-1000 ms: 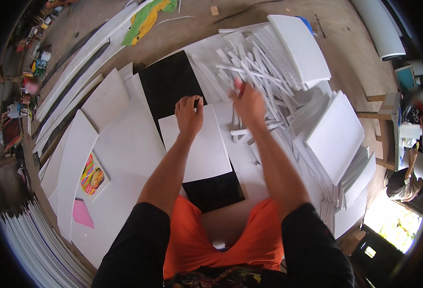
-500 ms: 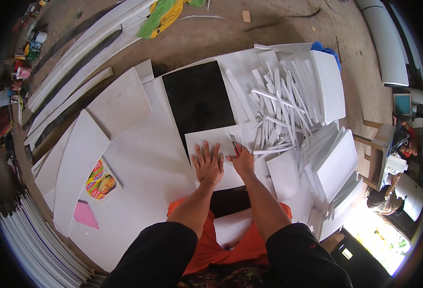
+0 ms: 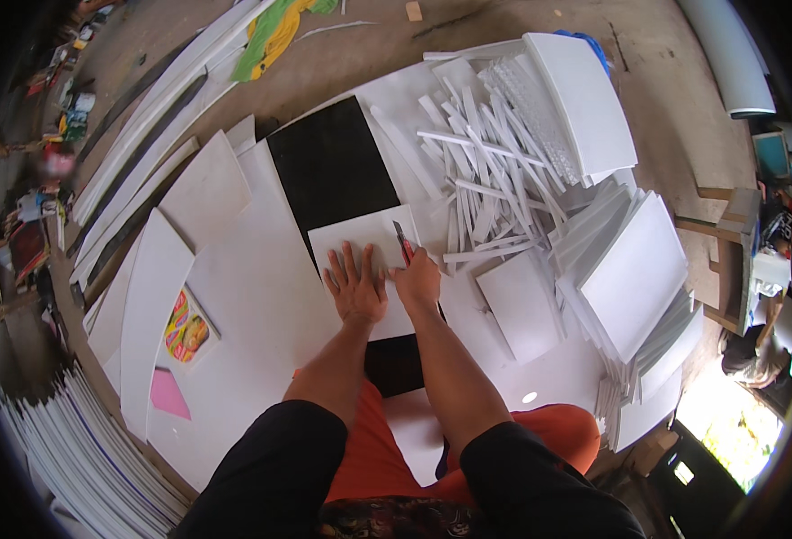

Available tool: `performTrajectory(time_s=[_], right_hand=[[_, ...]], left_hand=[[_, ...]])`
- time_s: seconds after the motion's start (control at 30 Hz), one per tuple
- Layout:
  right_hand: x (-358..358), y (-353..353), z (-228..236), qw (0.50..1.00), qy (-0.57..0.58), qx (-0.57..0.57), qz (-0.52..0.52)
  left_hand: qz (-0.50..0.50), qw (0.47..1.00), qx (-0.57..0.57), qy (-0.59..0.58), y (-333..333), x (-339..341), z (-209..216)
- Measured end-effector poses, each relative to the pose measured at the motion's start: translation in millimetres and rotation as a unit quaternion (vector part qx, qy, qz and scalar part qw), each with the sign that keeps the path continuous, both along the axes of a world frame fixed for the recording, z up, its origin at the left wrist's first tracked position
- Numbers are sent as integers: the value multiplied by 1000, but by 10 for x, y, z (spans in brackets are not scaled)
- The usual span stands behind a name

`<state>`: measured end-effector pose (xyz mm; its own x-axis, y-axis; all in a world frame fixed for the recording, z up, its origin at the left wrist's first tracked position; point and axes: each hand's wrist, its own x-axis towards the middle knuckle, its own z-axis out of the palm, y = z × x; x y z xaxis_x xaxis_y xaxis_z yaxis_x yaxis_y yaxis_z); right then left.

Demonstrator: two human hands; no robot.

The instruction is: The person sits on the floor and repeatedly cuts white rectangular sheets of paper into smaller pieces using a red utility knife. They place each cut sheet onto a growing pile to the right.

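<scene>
My left hand [image 3: 356,284] lies flat with its fingers spread on a small white board [image 3: 342,235]. Closed around a red utility knife [image 3: 404,244], my right hand [image 3: 418,278] rests by the right edge of the same board. The knife's blade points away from me over the board. Under the board lies a black mat [image 3: 333,166], showing beyond it and again nearer to me. Whether the blade touches the board is hard to make out.
A heap of white strips [image 3: 490,171] lies to the right, beside stacked white panels [image 3: 634,278]. One loose white panel [image 3: 523,301] is near my right forearm. Left are curved white sheets [image 3: 158,305], a colourful printed picture [image 3: 186,332] and a pink piece [image 3: 170,393].
The whole view has shifted, so the mat, board and hands sit further left in it. My left hand stays flat on the board, and my right hand still grips the knife.
</scene>
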<state>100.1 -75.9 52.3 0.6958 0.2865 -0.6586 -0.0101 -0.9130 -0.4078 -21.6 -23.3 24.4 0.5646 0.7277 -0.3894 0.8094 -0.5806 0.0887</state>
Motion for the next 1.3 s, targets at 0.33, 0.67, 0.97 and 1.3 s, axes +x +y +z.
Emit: performTrajectory(time_s=[0.33, 0.67, 0.97, 1.3], right_hand=[[35, -64, -53, 999, 2, 44, 16], [-94, -598, 95, 988, -93, 122, -22], [-338, -1179, 146, 991, -102, 51, 64], [672, -1563, 1389, 961, -197, 195, -23]], left_hand=[[-26, 995, 80, -48, -44, -45, -112], [306, 936, 76, -156, -480, -295, -89], [398, 901, 58, -164, -593, -154, 181], [350, 708, -126, -600, -525, 628, 870]])
